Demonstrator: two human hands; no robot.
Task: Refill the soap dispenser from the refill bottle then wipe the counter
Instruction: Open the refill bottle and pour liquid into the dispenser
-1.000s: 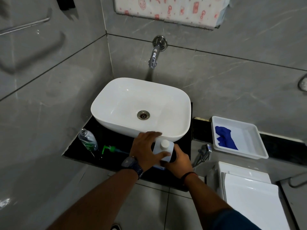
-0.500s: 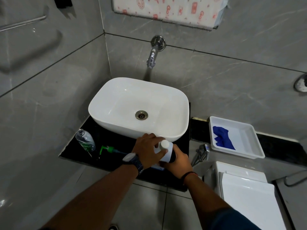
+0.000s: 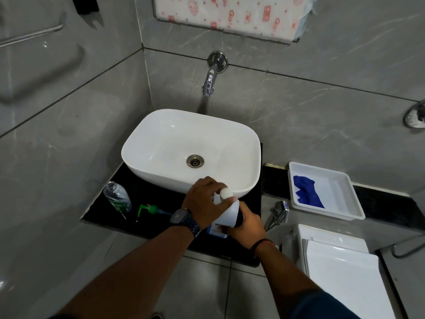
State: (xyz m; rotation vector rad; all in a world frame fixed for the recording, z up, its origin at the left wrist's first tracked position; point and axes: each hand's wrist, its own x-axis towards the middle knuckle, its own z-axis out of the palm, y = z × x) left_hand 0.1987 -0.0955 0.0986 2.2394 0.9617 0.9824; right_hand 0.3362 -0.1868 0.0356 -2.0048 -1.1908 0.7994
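Note:
The refill bottle point(image 3: 230, 213), white-labelled with a white cap point(image 3: 226, 193), stands on the black counter point(image 3: 158, 224) in front of the basin. My right hand point(image 3: 245, 226) grips its body from the right. My left hand point(image 3: 204, 201) wraps the neck, fingers at the cap. The clear soap dispenser bottle point(image 3: 117, 199) stands open at the counter's left end, its green pump point(image 3: 150, 209) lying beside it. A blue cloth point(image 3: 307, 192) lies in a white tray point(image 3: 342, 204) to the right.
A white basin point(image 3: 190, 153) fills the back of the counter under a wall tap point(image 3: 210, 79). A chrome spray handle point(image 3: 278, 212) hangs right of the counter. A white toilet cistern lid point(image 3: 340, 268) sits at the lower right. Grey tiled walls close in on the left and back.
My left hand has shifted on the bottle top, fingers now curled around the neck just under the cap. The bottle stays in place on the counter. The view has drifted slightly.

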